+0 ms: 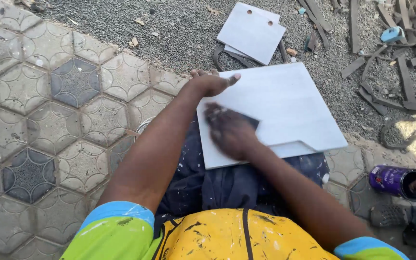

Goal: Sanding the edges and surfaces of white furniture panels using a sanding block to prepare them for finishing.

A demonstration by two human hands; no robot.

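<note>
hexagonal paving (49, 120) meets gravel (179, 29) strewn with offcuts. a white board (290, 106), stiff, flat and probably light, rests on the person's lap; best gripped by its edges. left hand (213, 83) steadies its far-left corner, fingers together. right hand (231, 132) presses near the left edge, blurred, perhaps clamped on a dark sanding pad (247, 121). purple can (395, 180) sits right.

The board (285, 103) is plain white, as are the far panels (251, 31). Left, the paving (49, 106) shows grey hexagons with some darker ones. The near shirt (227, 238) is yellow, paint-flecked; the right can (395, 180) is purple.
</note>
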